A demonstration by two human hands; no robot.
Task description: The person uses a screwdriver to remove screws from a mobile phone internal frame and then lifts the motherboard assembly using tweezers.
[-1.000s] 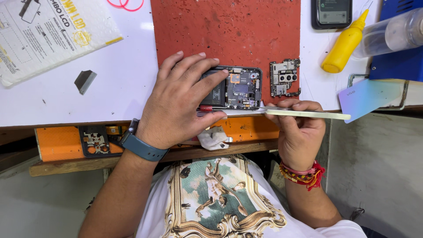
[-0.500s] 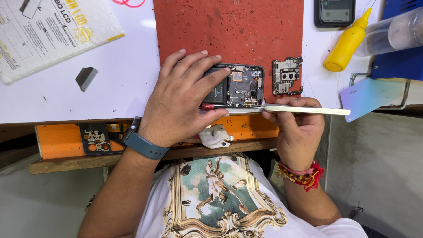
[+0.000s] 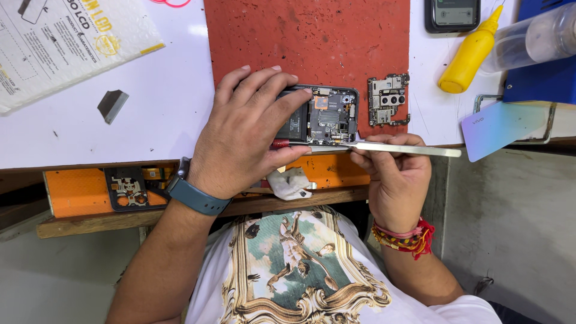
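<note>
The left hand [image 3: 240, 135] curls its fingers [image 3: 273, 108] over an opened black phone with exposed circuit boards [image 3: 327, 117], gripping it. The right hand [image 3: 393, 174] pinches a long flat metal tool [image 3: 396, 148] closed between its fingers, the tip at the phone's near edge.

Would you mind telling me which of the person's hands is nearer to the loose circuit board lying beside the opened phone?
The right. The right hand holds tweezers just below the circuit board; the left hand grips the opened phone farther to the board's left.

One opened phone [image 3: 324, 114], one loose circuit board [image 3: 389, 100] (cameras attached), one yellow bottle [image 3: 469, 54].
</note>
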